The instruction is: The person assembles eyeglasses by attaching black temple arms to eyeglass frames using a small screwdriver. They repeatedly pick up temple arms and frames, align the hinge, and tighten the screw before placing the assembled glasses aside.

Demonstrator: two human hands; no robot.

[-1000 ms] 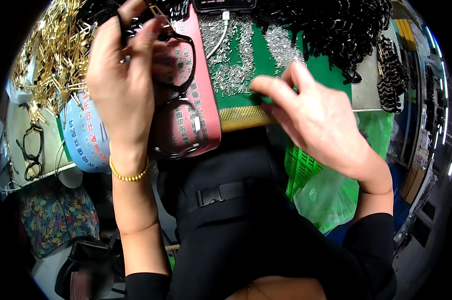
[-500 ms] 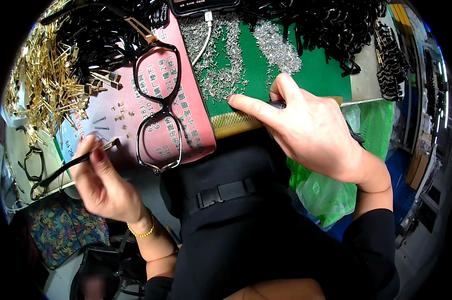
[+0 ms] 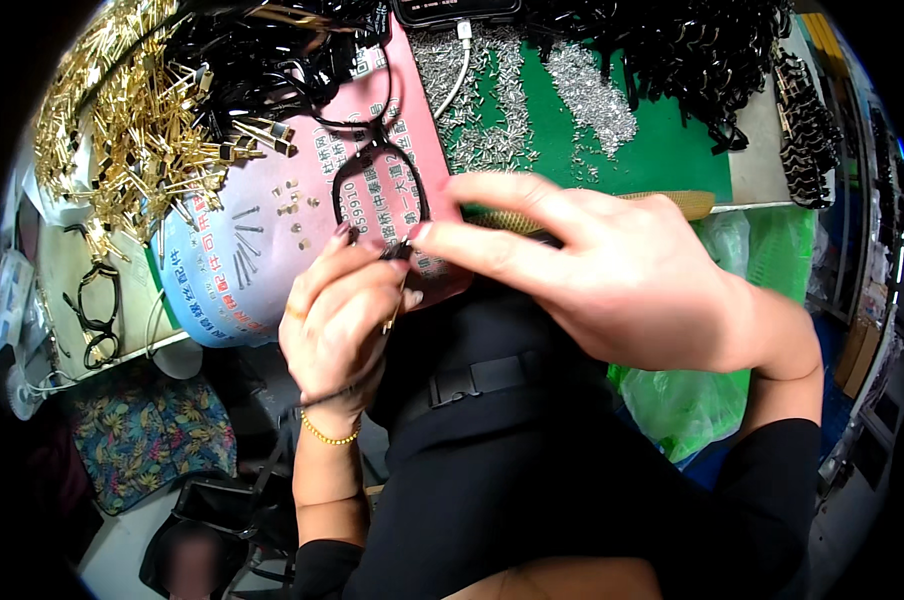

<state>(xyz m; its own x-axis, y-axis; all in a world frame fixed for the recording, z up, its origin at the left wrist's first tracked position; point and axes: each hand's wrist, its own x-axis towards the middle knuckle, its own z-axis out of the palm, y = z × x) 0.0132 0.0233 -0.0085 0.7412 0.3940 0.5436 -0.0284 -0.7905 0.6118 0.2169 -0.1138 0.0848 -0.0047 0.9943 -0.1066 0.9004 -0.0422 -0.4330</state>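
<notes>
Meeting at the black eyeglass frame (image 3: 376, 141), left hand (image 3: 340, 315) curled, grip clamped on it, right hand (image 3: 637, 275) outstretched, grip unclear

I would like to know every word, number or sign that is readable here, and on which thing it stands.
Pink-and-blue sheet: dark, red and blue printed characters, some digits; I do not quote them.
Phone: tiny marks, too small to read.
</notes>
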